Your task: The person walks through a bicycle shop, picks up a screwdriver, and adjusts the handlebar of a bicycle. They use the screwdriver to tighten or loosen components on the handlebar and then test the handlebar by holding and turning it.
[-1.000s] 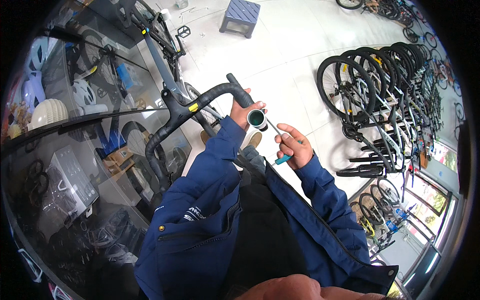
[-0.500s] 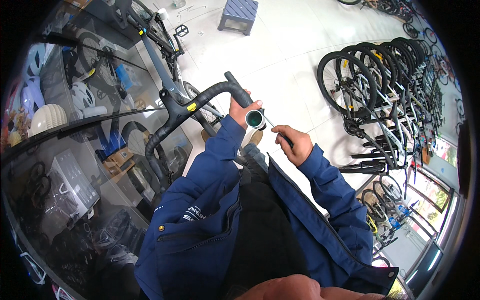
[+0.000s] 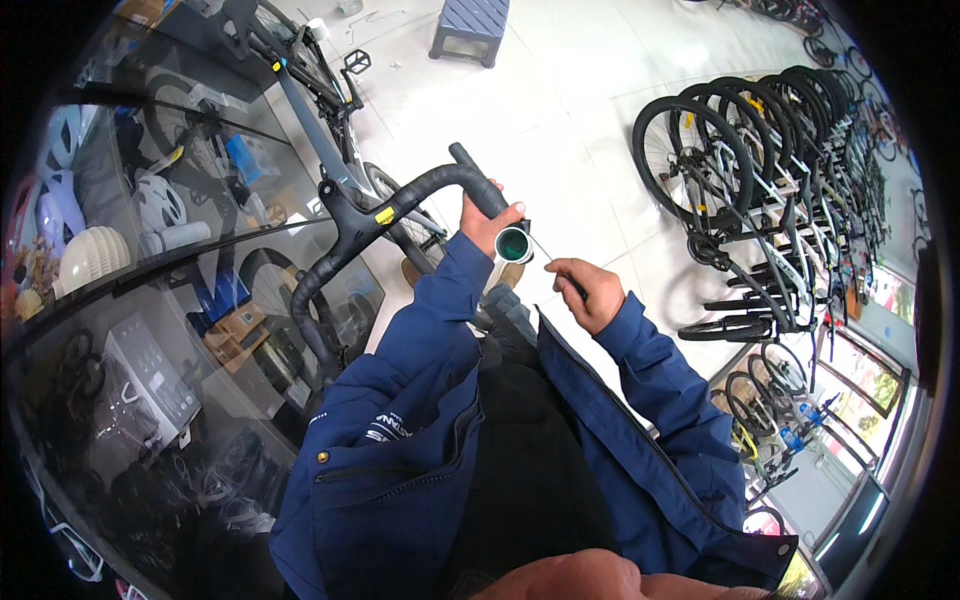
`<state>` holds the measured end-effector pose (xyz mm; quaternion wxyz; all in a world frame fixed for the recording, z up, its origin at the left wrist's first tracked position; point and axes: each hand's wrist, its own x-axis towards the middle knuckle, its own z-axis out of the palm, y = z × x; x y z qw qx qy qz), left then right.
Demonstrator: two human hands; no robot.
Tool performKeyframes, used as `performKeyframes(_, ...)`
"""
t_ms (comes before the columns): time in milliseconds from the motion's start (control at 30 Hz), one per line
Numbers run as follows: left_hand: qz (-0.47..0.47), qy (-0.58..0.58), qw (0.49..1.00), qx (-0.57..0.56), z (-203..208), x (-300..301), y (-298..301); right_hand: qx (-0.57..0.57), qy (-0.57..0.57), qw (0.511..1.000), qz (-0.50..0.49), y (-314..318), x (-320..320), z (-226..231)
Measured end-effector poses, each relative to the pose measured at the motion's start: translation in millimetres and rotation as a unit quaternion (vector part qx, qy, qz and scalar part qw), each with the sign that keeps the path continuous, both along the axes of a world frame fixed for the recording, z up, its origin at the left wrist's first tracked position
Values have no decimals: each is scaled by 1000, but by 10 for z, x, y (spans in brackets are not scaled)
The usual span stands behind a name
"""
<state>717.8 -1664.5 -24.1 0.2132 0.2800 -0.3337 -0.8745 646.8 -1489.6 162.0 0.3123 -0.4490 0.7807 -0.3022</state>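
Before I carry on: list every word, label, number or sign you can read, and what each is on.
Blue jacket: white lettering on the chest, partly lost in folds; wording not copied here.
Handlebar: yellow label with dark marks, too small to read.
Pale box behind the glass at left: faint print, too small to read.
Elsewhere, any marks are too small or blurred to tell.

Floored in pale, thin-jointed tiles [image 3: 575, 150]. Furnished with a slatted grey-blue stool [image 3: 472, 18] and, at left, a glass display case [image 3: 185, 254]. Daylit through framed windows [image 3: 884, 392] at right.
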Motion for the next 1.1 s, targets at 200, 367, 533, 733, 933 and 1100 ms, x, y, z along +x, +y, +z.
performKeyframes(200, -9, 1, 1000, 30, 75, 3, -20, 28, -73, 996, -36, -39, -26, 104)
performKeyframes(367, -12, -13, 999, 26, 87, -17, -24, 86, -170, 978, -87, -123, -46, 195)
performKeyframes(533, -16, -35, 997, 61, 178, -3, -77, 112, -161, 976, -98, -106, -96, 134)
performKeyframes(733, 4, -84, 991, 108, 452, 41, -153, 75, -130, 985, -85, -95, -84, 19)
performKeyframes(933, 9, -114, 990, 88, 622, 59, -177, 79, -105, 987, -95, -133, -34, 59)
performKeyframes(1100, -10, -129, 989, 78, 665, 39, -197, 47, -163, 979, -117, -120, -48, 146)
